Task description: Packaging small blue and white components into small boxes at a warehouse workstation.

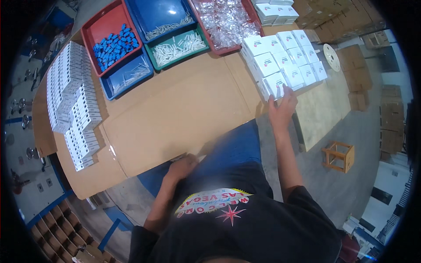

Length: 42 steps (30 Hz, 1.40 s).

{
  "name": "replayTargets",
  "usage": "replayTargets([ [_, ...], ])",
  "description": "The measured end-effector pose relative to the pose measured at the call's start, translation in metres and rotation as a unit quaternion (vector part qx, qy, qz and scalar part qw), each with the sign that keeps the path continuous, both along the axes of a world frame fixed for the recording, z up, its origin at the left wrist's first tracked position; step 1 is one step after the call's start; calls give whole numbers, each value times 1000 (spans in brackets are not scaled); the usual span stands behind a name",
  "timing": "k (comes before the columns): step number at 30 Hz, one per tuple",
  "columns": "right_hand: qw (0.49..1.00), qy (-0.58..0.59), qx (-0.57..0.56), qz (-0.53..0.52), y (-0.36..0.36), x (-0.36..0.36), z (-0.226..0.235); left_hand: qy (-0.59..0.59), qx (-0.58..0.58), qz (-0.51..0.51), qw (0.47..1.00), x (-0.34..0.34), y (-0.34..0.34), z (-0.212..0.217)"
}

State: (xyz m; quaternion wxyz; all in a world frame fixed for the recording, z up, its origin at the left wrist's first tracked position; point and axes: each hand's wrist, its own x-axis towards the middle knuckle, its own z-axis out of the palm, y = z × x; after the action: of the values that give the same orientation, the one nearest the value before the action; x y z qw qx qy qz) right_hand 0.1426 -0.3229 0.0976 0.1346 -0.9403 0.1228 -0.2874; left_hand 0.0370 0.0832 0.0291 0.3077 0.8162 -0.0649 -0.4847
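Observation:
My right hand (284, 107) reaches to the near edge of a stack of small white boxes (297, 57) at the right of the table. Its thumb and fingers grip the nearest white box (275, 84), which still sits against its neighbours. Down at the table's front edge, close to my body, is my left hand (183, 166) with its fingers curled. A small pale bit shows beside those fingers; what they hold, if anything, is hidden.
The cardboard-covered table (175, 109) bears a red tray of blue pieces (115, 48), a green tray of white plugs (180, 49), blue trays of thin parts (127, 74), and a red tray of clear bags (226, 22). White boxes (74, 105) line the left; a wooden stool (339, 156) stands right.

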Motion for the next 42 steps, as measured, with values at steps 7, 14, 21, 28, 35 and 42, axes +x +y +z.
replayTargets([
  [7, 999, 26, -13, -14, -14, 0, -5, -228, -16, 18, 973, -41, 41, 17],
  [14, 997, 20, 77, -18, -17, 3, -9, -117, -15, -12, 993, -8, 8, 42],
  [21, 997, 14, 75, -3, -16, 3, 0, -107, -75, -75, 989, 21, -45, 89],
  [28, 996, 15, 89, 6, -15, 3, 5, -51, -250, 18, 967, 66, -118, 89],
  [35, 987, -1, 152, 60, 25, -11, 40, 63, -456, 312, 831, 113, -203, 80],
  [42, 947, 78, 269, 159, 90, -27, 71, 111, -559, 416, 708, 115, -190, 96],
])
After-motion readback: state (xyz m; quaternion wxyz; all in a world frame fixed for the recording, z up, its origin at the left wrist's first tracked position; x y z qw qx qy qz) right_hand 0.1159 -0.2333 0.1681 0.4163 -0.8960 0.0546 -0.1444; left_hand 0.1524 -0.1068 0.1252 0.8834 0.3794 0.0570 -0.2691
